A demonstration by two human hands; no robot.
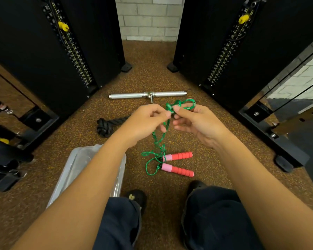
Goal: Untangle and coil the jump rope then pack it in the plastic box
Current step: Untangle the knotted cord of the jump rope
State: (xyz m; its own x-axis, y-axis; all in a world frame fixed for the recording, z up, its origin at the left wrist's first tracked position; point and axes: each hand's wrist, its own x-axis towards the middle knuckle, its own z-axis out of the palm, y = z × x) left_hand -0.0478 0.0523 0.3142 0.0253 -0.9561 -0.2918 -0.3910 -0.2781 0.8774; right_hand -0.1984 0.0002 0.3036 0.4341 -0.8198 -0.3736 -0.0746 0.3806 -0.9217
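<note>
The green braided jump rope [161, 139] is pinched at a knot between the left hand [145, 121] and the right hand [197, 121] — each grip pressed together on the cord, with a loop arching above the fingertips. Below the grip, tangled strands hang down to the speckled brown floor [161, 73], where two ribbed red-and-pink handles [177, 163] lie side by side. A clear plastic box [83, 165] is seen just left of them, partly hidden under the left forearm.

A silver cable-machine bar [147, 94] is lying on the speckled brown floor [152, 73] between two black weight stacks [58, 51], with a knotted black rope attachment [105, 127] sitting nearby.
</note>
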